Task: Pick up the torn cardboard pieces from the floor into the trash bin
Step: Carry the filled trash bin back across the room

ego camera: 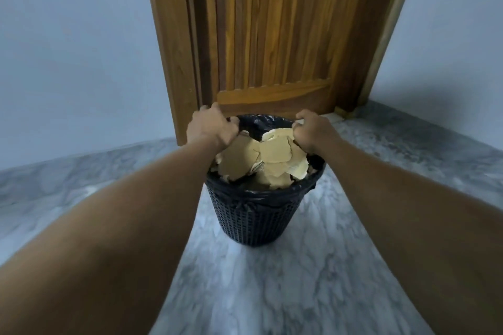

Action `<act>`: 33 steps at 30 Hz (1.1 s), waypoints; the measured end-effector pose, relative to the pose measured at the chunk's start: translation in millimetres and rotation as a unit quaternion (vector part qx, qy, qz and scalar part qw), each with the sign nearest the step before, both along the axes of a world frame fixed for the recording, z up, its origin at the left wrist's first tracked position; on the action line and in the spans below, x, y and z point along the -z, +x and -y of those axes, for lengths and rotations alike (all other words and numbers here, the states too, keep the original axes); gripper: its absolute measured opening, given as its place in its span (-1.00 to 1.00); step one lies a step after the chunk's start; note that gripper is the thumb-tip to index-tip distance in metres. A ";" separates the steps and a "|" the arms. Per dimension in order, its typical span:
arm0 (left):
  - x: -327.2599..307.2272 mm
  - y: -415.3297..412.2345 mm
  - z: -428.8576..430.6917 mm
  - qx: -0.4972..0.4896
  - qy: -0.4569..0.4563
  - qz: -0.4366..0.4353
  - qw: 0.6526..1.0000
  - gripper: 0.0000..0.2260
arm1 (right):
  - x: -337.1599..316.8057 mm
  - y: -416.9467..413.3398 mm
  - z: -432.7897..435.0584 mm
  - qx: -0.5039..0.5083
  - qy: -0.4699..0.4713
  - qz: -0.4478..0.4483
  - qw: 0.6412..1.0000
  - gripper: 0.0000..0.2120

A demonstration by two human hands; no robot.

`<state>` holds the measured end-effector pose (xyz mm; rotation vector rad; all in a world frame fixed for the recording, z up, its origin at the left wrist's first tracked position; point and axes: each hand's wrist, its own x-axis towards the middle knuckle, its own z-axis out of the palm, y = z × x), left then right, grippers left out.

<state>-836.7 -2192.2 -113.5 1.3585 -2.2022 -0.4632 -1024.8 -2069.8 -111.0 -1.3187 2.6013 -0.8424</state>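
A black mesh trash bin (255, 217) lined with a black plastic bag stands on the grey marble floor in front of me. Several torn tan cardboard pieces (275, 156) fill it up to the rim. My left hand (211, 126) grips the bin's left rim with fingers curled over the bag's edge. On the opposite side, my right hand (313, 130) is closed on the right rim, its fingers touching the topmost cardboard. No loose cardboard shows on the floor in this view.
A wooden door (272, 35) in a wooden frame stands just behind the bin. Pale grey walls (76, 49) flank it left and right. Grey marble floor (258, 288) stretches between my arms toward me.
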 end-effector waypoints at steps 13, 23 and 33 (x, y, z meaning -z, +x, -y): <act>62.7 30.6 29.5 -0.015 0.344 -0.345 0.873 -0.38 | 54.0 -22.3 -27.5 0.050 -0.110 0.396 0.910 -0.67; 4.5 -28.7 45.8 0.018 0.368 -0.351 0.861 -0.47 | 3.9 -69.0 -34.3 0.067 -0.182 0.396 0.898 -0.69; -233.1 -170.1 -34.2 0.114 0.444 -0.287 0.841 -0.53 | -238.9 -161.7 -156.0 0.210 -0.238 0.355 0.879 -0.61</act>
